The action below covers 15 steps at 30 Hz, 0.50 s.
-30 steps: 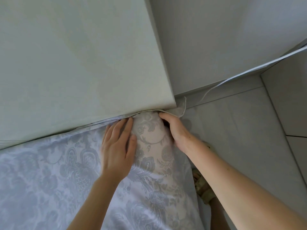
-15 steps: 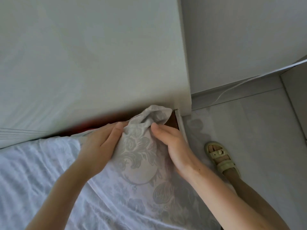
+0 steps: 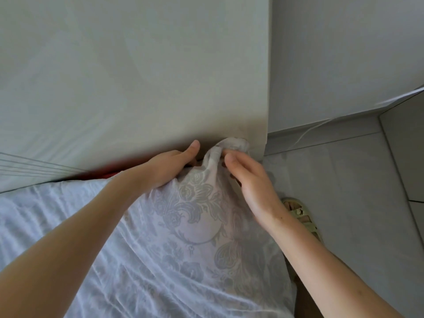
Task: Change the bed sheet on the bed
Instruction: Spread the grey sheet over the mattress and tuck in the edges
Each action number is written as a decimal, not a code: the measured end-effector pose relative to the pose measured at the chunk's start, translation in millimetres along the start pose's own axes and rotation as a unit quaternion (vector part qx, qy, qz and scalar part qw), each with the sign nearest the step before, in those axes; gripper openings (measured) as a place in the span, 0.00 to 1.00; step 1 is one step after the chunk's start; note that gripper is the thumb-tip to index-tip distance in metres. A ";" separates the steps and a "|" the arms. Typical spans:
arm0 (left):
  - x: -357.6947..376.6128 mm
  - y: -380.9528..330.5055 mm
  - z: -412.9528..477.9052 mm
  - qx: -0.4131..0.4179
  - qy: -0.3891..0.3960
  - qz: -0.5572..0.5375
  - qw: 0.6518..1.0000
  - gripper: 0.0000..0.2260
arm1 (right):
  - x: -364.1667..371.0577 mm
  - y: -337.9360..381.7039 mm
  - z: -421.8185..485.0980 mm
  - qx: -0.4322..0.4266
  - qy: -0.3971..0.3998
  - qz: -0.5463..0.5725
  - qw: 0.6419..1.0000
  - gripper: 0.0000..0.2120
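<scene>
L hand (image 3: 167,168), R hand (image 3: 250,180) fingers (image 3: 231,158) grip sheet (image 3: 183,226) corner, pale panel (image 3: 137,76) tight behind, sandal (image 3: 300,214) rt

Bare forearms (image 3: 75,244), one foot (image 3: 291,206) in a pale yellow-green strapped sandal (image 3: 308,226) with small buckle

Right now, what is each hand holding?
Left hand: grips the patterned sheet, fingers tucked under it.
Right hand: pinches the sheet's bunched corner.

Bed sheet (image 3: 183,237): pale lilac-white, grey floral damask pattern. Headboard (image 3: 137,76): plain grey-beige. Floor (image 3: 344,191): light grey tiles. Sandal (image 3: 300,214): pale yellow-green.
</scene>
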State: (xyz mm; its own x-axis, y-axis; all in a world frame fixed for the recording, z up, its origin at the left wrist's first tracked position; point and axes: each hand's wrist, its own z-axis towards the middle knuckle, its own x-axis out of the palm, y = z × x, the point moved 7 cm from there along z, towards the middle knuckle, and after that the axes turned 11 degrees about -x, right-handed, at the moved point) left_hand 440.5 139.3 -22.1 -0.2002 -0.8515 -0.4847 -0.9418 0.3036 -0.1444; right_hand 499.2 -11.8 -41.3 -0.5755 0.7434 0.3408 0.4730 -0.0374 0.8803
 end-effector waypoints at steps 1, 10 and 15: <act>-1.7 0.2 -2.8 0.008 -0.001 -0.010 1.000 0.33 | 6.4 1.0 1.1 -0.008 0.029 0.023 0.999 0.12; -14.2 15.1 -18.2 0.088 -0.025 -0.126 0.988 0.28 | 42.5 -51.7 -22.4 0.262 0.217 0.169 0.925 0.35; -29.1 -3.1 -30.8 0.193 -0.112 -0.122 0.967 0.26 | 38.4 -56.1 -27.5 0.279 0.185 0.226 0.915 0.34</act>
State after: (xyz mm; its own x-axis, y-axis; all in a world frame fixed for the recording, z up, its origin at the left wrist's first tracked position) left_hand 440.9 149.9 19.0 0.1192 -0.8164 -0.5650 -0.7740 0.2800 -0.5679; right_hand 432.2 0.5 -68.5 -0.3754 0.4554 0.8073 0.9256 0.1383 0.3524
